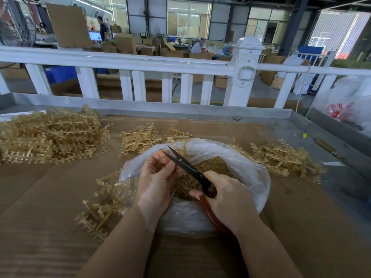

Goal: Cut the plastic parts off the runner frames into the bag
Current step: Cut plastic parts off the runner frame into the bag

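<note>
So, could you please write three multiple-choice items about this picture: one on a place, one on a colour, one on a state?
1. Where does the biggest heap of tan plastic runner frames lie?
A. far left on the cardboard
B. inside the bag
C. on the white railing

2. What colour is the handle of the black-bladed scissors?
A. blue
B. reddish-brown
C. yellow

3. How is the clear plastic bag?
A. knotted closed
B. folded flat
C. open, with small tan cut parts inside

Answers:
1 A: the heap lies left of the bag.
2 B: the loop in the right hand is reddish-brown.
3 C: the bag's mouth gapes under the left hand, which grips a frame.
</note>
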